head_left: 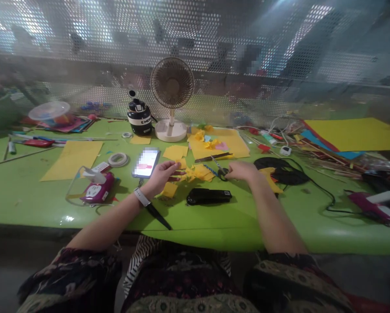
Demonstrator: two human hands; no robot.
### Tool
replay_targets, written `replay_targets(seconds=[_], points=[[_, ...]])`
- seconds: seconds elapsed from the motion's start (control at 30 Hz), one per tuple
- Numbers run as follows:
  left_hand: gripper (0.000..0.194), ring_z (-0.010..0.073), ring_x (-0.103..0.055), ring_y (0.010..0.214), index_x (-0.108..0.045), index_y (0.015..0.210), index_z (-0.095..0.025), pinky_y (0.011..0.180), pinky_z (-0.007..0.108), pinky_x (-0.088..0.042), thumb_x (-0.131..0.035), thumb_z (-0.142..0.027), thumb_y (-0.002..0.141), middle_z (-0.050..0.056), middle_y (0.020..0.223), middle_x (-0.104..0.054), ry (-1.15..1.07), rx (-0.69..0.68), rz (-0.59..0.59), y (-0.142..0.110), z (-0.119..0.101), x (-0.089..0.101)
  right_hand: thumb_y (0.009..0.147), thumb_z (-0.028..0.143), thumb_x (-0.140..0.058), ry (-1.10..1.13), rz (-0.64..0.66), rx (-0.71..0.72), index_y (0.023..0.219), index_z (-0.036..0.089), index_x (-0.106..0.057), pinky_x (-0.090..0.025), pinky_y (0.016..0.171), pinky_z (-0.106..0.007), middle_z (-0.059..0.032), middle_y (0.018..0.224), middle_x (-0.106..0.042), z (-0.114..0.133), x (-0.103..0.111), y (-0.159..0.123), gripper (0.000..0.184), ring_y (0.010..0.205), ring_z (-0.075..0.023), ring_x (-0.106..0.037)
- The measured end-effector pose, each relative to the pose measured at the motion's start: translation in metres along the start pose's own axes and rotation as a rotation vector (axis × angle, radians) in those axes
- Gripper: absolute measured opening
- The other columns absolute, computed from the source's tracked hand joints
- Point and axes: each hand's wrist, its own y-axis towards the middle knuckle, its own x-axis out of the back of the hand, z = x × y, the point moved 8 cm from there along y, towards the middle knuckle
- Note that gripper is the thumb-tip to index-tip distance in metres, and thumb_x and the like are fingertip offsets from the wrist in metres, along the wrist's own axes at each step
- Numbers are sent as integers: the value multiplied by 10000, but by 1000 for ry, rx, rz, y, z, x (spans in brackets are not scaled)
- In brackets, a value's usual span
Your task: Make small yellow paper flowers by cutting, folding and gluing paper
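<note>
My left hand (161, 176), a grey band on its wrist, is closed with thumb and fingers on a small piece of yellow paper (182, 164). My right hand (240, 171) is curled at the black handles of the scissors (221, 172), whose blades point up and left. Between my hands lies a heap of crumpled yellow paper pieces (197, 172). A black stapler (209, 196) rests just in front of the heap. Behind it lies a stack of yellow paper squares (175, 151). Left of my left hand is a lit phone (146, 162).
A fan (172, 82) and a black bottle (139, 117) stand at the back. Rolls of tape (118, 159), a purple power strip (99, 188) and a yellow sheet (74, 159) lie left. To the right are a black coil (288, 171) with its cable and more coloured sheets (354, 132).
</note>
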Motion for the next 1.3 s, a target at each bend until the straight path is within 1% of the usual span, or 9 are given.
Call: replay_targets(seconds=[0.17,0.33,0.4,0.5,0.63,0.8,0.97,1.17,1.3], points=[[180,173,-738,866,-602,901,-136,640,225,-581,-736,-229,827,79,963,-727,-19,12,0,-1,-2,-2,798,395,-640,56,-24,31,889,175,-718,-350,573,-280,-118,908,-731,6,-3,4,251,770,-229,-648],[207,161,-731,854,-621,913,-126,676,243,-590,-756,-247,812,94,983,-734,-17,-2,19,0,-3,-1,800,369,-627,110,-3,50,841,183,-722,-344,558,-262,-76,796,-729,3,-5,8,213,696,-188,-632],[239,148,-730,806,-626,910,-127,657,234,-588,-777,-274,796,84,956,-737,-16,-2,30,2,-1,0,802,393,-618,128,-56,17,864,194,-725,-345,563,-257,-66,805,-733,-2,-2,9,234,709,-184,-638],[289,138,-731,752,-633,899,-125,622,211,-580,-803,-321,771,75,911,-743,-6,-1,62,5,3,0,795,431,-625,105,-132,-46,890,185,-726,-343,573,-264,-97,898,-736,-10,2,11,283,758,-202,-646],[316,140,-736,743,-638,890,-121,621,204,-579,-821,-338,749,76,870,-750,-4,-13,69,8,6,2,808,426,-604,109,-48,-24,893,170,-725,-345,571,-273,-112,907,-730,-11,-7,15,296,767,-212,-647],[307,144,-739,755,-632,879,-120,658,226,-590,-817,-331,753,72,858,-746,-24,-11,54,7,6,2,769,418,-633,166,-113,-12,928,202,-721,-347,572,-263,-67,914,-733,-15,-2,15,282,781,-201,-643],[329,158,-743,786,-615,877,-130,652,235,-586,-825,-343,739,57,872,-738,-45,-21,42,5,3,0,777,379,-620,157,-44,5,801,190,-714,-324,550,-271,-60,771,-714,-9,-7,15,212,693,-188,-626],[343,181,-741,850,-625,851,-139,678,252,-577,-839,-368,712,45,872,-727,-35,-14,12,1,-2,0,778,448,-606,176,-52,19,814,197,-693,-316,545,-273,-40,742,-700,-6,-5,12,268,674,-180,-617],[317,171,-730,829,-635,837,-142,692,261,-567,-832,-360,720,49,855,-730,-12,17,-11,-1,-4,1,758,451,-644,139,-34,44,743,191,-666,-306,531,-283,-54,713,-685,-2,-4,7,262,647,-192,-603]])
